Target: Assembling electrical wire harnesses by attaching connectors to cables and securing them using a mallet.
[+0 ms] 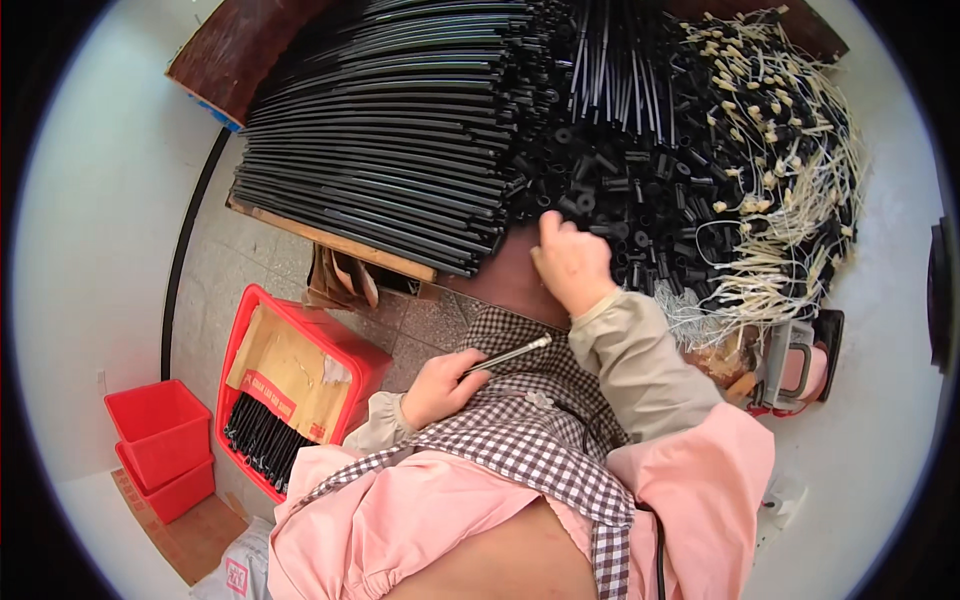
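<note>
A slim rod (515,353), silver and black with a pale end, lies across my lap and points up to the right. My left hand (440,388) is closed round its lower end. My right hand (575,265) reaches over the table's near edge (515,275), beside a heap of short black plastic tubes and caps (640,195). Its index finger extends toward the heap while the other fingers curl in; whatever it may grip is hidden. Left of it, long black rods (380,160) lie stacked side by side.
White cords with cream connectors (780,180) pile up at the right, near a grey and pink device (795,365). On the floor at left stand a red bin (345,350) holding cardboard and black rods, and stacked red bins (160,425). A wooden board (335,240) edges the rods.
</note>
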The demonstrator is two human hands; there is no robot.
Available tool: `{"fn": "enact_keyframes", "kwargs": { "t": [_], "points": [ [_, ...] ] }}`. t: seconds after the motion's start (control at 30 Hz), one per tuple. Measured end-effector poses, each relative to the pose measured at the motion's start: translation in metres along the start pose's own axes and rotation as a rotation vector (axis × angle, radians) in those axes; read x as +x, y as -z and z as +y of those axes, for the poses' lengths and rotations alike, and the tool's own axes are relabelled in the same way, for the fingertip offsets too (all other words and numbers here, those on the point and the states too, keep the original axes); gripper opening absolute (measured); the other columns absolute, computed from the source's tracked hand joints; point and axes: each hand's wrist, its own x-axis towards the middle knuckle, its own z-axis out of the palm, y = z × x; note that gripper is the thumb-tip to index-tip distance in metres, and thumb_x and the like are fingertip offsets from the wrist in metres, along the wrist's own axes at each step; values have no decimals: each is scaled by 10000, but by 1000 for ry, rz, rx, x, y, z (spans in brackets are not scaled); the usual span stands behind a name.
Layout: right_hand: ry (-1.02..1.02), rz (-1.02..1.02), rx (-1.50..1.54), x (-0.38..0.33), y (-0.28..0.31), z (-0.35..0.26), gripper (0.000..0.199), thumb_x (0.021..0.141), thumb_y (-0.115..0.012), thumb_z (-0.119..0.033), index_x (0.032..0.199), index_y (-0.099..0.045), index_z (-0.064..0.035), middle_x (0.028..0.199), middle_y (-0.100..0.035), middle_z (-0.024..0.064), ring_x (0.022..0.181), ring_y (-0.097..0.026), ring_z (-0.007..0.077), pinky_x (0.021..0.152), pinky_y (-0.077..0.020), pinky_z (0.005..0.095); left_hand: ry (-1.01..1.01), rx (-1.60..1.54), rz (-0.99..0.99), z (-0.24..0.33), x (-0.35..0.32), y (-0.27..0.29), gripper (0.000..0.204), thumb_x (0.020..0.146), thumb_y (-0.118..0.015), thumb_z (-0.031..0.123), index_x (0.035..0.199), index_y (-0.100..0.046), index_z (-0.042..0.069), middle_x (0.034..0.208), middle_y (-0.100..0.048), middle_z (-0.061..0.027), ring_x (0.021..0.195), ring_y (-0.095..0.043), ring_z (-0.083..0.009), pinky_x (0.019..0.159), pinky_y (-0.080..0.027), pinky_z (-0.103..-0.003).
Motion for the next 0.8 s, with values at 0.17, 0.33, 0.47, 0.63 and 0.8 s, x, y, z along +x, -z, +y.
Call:
{"fn": "enact_keyframes", "kwargs": {
  "t": [0.17,0.33,0.47,0.63,0.8],
  "points": [
    [-97,4,124,-6,42,84,442,682,-742,-280,961,-488,-48,863,-607,105,687,-641,261,573,-523,337,-160,56,-78,8,18,-5,190,820,-614,143,947,-589,5,791,-604,-195,712,-600,-361,612,-474,-387],
    [-160,290,620,-53,82,119,420,717,-736,-144,1018,-460,-44,888,-570,106,720,-616,175,567,-500,280,-285,64,-57,29,41,-7,202,812,-623,140,957,-595,2,809,-606,-200,720,-603,-358,618,-478,-384],
    [-506,134,1326,-108,82,107,420,768,-671,-21,1092,-408,-69,935,-546,81,693,-557,126,566,-474,219,-354,43,-74,50,64,-13,211,805,-632,143,960,-598,4,787,-609,-193,702,-604,-352,605,-477,-384],
    [-522,177,2037,-134,105,77,475,806,-601,17,1194,-345,-79,931,-534,80,664,-514,109,571,-462,200,-367,119,-147,77,74,-17,184,801,-638,156,899,-585,10,726,-602,-170,657,-599,-346,569,-470,-394],
    [-385,313,1872,-143,119,75,376,834,-603,-53,1166,-427,-71,883,-511,60,690,-500,119,563,-431,230,-347,317,-226,98,68,-18,209,812,-635,209,811,-534,27,658,-578,-152,606,-588,-344,527,-457,-410]
  ]
}}
